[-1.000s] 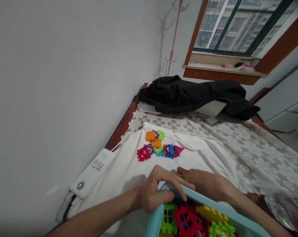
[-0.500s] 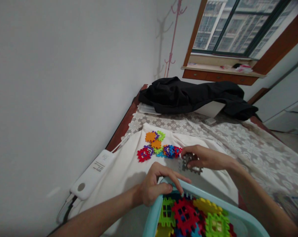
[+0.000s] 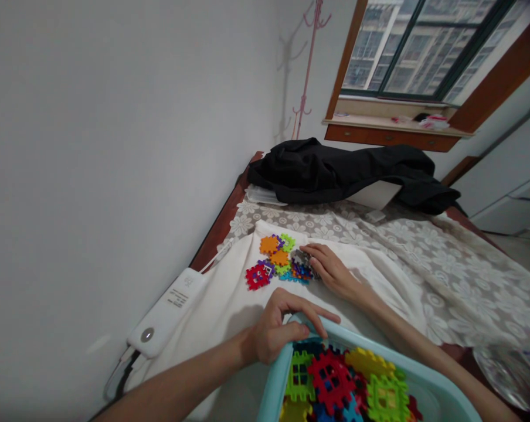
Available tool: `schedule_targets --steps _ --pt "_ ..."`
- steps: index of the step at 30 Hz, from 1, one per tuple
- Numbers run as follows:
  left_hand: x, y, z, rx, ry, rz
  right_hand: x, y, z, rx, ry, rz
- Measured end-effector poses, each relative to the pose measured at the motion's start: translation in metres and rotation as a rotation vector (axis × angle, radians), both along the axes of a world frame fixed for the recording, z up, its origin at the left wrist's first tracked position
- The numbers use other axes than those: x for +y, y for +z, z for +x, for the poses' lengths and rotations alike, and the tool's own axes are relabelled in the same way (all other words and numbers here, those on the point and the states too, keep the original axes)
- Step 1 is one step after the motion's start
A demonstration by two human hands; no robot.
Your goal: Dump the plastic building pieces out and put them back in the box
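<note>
My left hand (image 3: pixel 280 325) is closed over the corner rim of a light blue plastic basket (image 3: pixel 383 346). Inside lie notched plastic building pieces, among them a red window piece (image 3: pixel 330 380), a lime green one (image 3: pixel 387 397) and a yellow one (image 3: pixel 370 364). Farther off, my right hand (image 3: pixel 330 266) reaches down onto a small pile, fingers closed on grey building pieces (image 3: pixel 300 257) and partly covering them. Blue and purple pieces (image 3: pixel 301 271) show under the grey ones. Left of that hand are orange pieces (image 3: pixel 279 258), a red piece (image 3: pixel 257 276) and a lime green piece (image 3: pixel 286 242).
The pieces lie on a white cloth (image 3: pixel 230 293) over a floral bedspread (image 3: pixel 467 264). A white power strip (image 3: pixel 168 313) with cables lies by the left wall. Black clothing (image 3: pixel 353 170) is heaped at the far end. A shiny clear package (image 3: pixel 502 375) is at right.
My right hand has carried the grey pieces left and away from me, onto the blue and purple pieces in the pile. My left hand has stayed on the basket rim.
</note>
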State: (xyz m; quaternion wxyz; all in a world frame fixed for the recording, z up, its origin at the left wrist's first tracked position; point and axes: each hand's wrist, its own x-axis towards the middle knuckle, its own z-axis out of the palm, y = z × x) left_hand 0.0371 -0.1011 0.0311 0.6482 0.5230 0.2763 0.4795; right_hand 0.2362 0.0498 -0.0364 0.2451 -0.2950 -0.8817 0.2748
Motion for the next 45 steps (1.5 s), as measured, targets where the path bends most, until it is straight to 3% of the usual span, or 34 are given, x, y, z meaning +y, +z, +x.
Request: schedule_targets --steps 8,16,26,32,37,42,45 --pt "0.0 -0.001 0.0 0.015 0.016 0.009 -0.024 -0.002 -0.016 -0.145 -0.034 0.177" --pt "0.0 -0.003 0.0 -0.008 -0.003 -0.003 -0.024 0.0 -0.017 -0.093 0.1 0.184" --pt "0.0 -0.001 0.0 -0.014 -0.009 -0.012 -0.022 0.002 -0.017 -0.104 0.088 0.144" --pt "0.0 -0.004 0.002 -0.022 0.006 -0.012 -0.021 0.005 -0.022 -0.21 0.099 0.215" --pt "0.0 -0.002 0.002 -0.036 0.008 -0.021 -0.023 0.013 -0.035 -0.312 0.025 0.198" --pt "-0.001 -0.005 0.002 -0.033 0.014 -0.009 -0.023 0.018 -0.035 -0.32 0.153 0.161" --pt "-0.001 -0.008 0.002 -0.034 0.011 0.007 -0.024 0.018 -0.034 -0.355 0.155 0.162"
